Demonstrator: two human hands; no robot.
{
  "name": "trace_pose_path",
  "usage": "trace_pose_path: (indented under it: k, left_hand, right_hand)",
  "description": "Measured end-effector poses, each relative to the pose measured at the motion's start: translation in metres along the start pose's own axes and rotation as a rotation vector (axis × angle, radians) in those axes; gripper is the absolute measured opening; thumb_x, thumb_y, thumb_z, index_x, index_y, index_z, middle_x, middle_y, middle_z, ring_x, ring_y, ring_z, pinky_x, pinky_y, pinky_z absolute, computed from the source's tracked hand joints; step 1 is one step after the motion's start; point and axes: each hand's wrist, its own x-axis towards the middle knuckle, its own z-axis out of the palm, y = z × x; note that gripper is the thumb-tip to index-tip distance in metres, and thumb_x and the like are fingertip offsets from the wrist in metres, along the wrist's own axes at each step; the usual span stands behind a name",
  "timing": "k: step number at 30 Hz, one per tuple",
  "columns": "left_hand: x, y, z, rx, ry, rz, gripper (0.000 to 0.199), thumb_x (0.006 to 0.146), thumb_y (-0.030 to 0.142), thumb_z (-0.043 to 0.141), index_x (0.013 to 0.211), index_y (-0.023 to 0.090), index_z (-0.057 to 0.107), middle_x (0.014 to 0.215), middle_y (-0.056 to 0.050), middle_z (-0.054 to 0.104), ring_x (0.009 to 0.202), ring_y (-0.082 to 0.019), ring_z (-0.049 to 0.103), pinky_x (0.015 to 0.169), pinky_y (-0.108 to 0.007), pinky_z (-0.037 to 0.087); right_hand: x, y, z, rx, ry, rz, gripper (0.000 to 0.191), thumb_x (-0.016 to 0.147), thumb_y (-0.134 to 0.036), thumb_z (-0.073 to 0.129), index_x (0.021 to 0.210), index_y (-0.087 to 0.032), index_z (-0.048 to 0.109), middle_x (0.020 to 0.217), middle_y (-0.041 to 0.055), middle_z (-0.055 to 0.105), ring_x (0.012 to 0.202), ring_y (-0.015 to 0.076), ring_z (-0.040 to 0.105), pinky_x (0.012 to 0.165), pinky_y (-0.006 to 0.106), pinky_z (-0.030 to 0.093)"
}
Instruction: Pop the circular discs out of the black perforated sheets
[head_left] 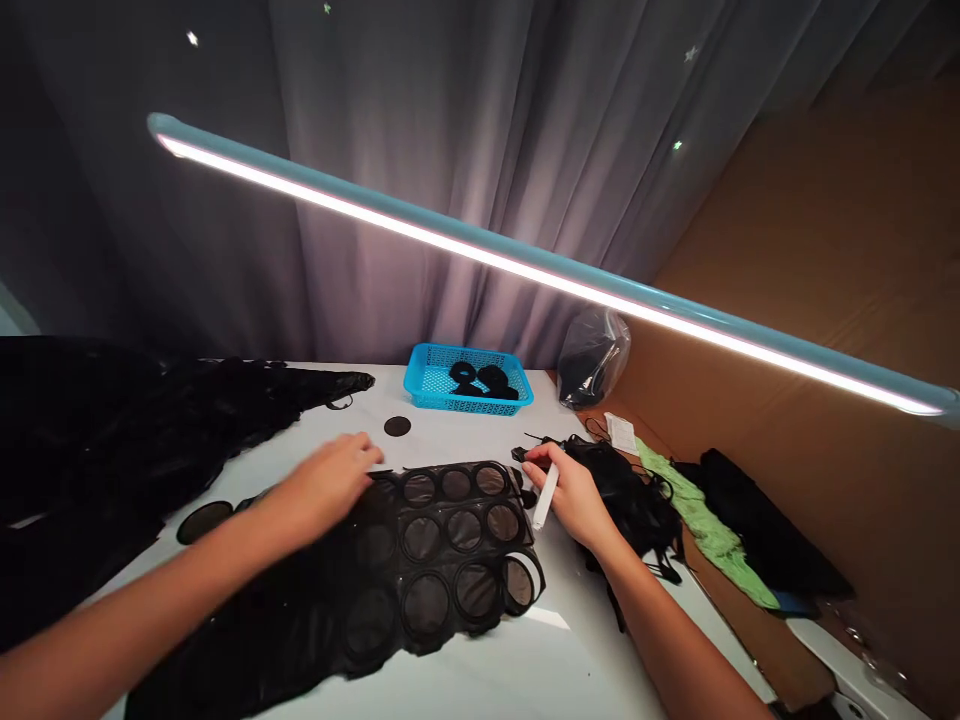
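Note:
A black sheet [360, 545] with rows of round, ringed see-through windows lies across the white table. My left hand [341, 473] is over its far edge, fingers bent and blurred by motion; whether they grip the sheet, I cannot tell. My right hand [571, 490] is closed around a slim white handle-like tool [547, 497], which slants down past the sheet's right end. By its fingertips is a small black piece [519, 454]. One loose dark disc [397, 426] rests beyond the sheet, and another [205, 522] lies by my left forearm.
Behind the sheet stands a blue basket [469, 404] with black rings inside. A clear plastic bag [595, 358] is at the back right. Black scraps [630, 490] and green cloth [712, 525] lie to the right, black material [172, 420] to the left. A lit tube lamp [525, 262] hangs above.

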Motion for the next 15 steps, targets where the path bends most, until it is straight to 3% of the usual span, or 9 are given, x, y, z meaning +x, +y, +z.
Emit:
trace_pose_path:
  k: [4, 6, 8, 10, 12, 15]
  left_hand:
    - [-0.001, 0.077, 0.053, -0.075, -0.061, 0.282, 0.036, 0.086, 0.022, 0.065, 0.121, 0.029, 0.061, 0.143, -0.004, 0.053, 0.133, -0.025, 0.048, 0.113, -0.040, 0.038]
    - [-0.005, 0.097, 0.075, -0.122, -0.046, 0.409, 0.041, 0.084, 0.021, 0.068, 0.124, 0.026, 0.060, 0.146, -0.008, 0.052, 0.135, -0.029, 0.047, 0.112, -0.045, 0.040]
    - [-0.008, 0.103, 0.089, -0.159, -0.024, 0.430, 0.043, 0.085, 0.021, 0.068, 0.127, 0.023, 0.059, 0.146, -0.012, 0.052, 0.134, -0.031, 0.049, 0.111, -0.049, 0.042]
    - [-0.009, 0.100, 0.097, -0.179, -0.009, 0.412, 0.043, 0.087, 0.023, 0.066, 0.129, 0.021, 0.057, 0.147, -0.012, 0.051, 0.135, -0.031, 0.048, 0.111, -0.050, 0.042]
    - [-0.009, 0.095, 0.099, -0.198, 0.003, 0.414, 0.043, 0.088, 0.024, 0.065, 0.130, 0.021, 0.056, 0.148, -0.012, 0.050, 0.136, -0.031, 0.046, 0.112, -0.050, 0.041]
    - [-0.009, 0.093, 0.098, -0.224, 0.027, 0.429, 0.041, 0.089, 0.025, 0.064, 0.129, 0.022, 0.057, 0.148, -0.010, 0.050, 0.136, -0.030, 0.047, 0.112, -0.049, 0.042]
  right_hand:
    - [-0.009, -0.010, -0.010, 0.200, 0.087, 0.013, 0.031, 0.095, -0.052, 0.049, 0.098, -0.022, 0.057, 0.100, 0.0085, 0.069, 0.090, 0.0233, 0.065, 0.079, 0.035, 0.049]
    - [-0.024, -0.016, -0.014, 0.295, 0.000, 0.026, 0.033, 0.099, -0.051, 0.040, 0.091, -0.022, 0.054, 0.097, 0.0079, 0.069, 0.088, 0.0214, 0.065, 0.078, 0.033, 0.050]
    - [-0.047, -0.018, -0.014, 0.241, -0.173, -0.002, 0.034, 0.097, -0.052, 0.048, 0.080, -0.022, 0.049, 0.089, 0.0054, 0.068, 0.080, 0.0193, 0.063, 0.072, 0.031, 0.049]
    - [-0.074, -0.014, -0.009, 0.056, -0.295, -0.100, 0.039, 0.084, -0.050, 0.069, 0.075, -0.022, 0.044, 0.085, 0.0030, 0.065, 0.074, 0.0179, 0.058, 0.067, 0.029, 0.046]
    - [-0.098, -0.005, 0.001, -0.160, -0.294, -0.232, 0.041, 0.075, -0.040, 0.081, 0.078, -0.022, 0.045, 0.088, 0.0033, 0.064, 0.074, 0.0185, 0.056, 0.065, 0.030, 0.045]
    - [-0.115, 0.007, 0.011, -0.403, -0.199, -0.447, 0.018, 0.087, -0.016, 0.064, 0.084, -0.022, 0.048, 0.091, 0.0046, 0.065, 0.078, 0.0199, 0.057, 0.069, 0.034, 0.045]
